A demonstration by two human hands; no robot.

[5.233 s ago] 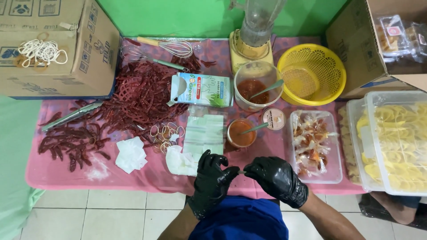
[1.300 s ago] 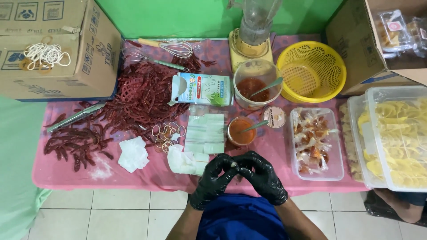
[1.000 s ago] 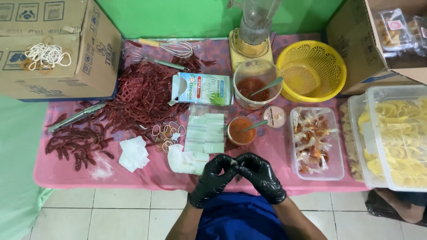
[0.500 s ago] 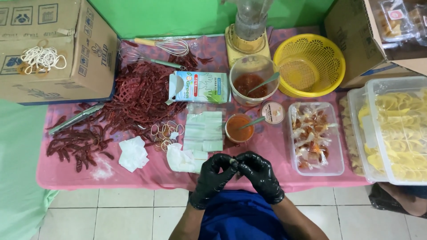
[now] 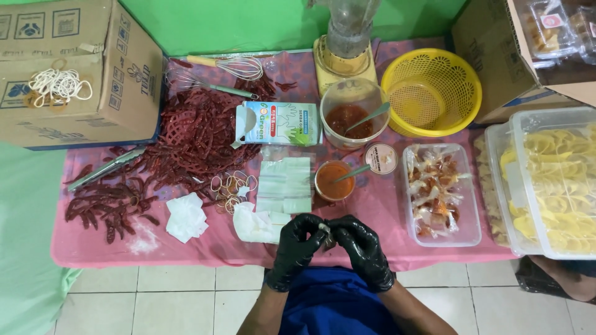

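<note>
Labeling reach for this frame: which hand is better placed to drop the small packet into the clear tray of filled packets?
Right, probably. The right hand sits on the tray's side; both hands pinch the small packet, but the left hand would have to cross over.

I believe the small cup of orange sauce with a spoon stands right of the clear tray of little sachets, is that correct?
Not quite: in the head view the small cup of orange sauce with its spoon stands left of the clear tray of little sachets.

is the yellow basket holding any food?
No, the yellow basket shows only its bare perforated bottom, nothing inside.
</note>
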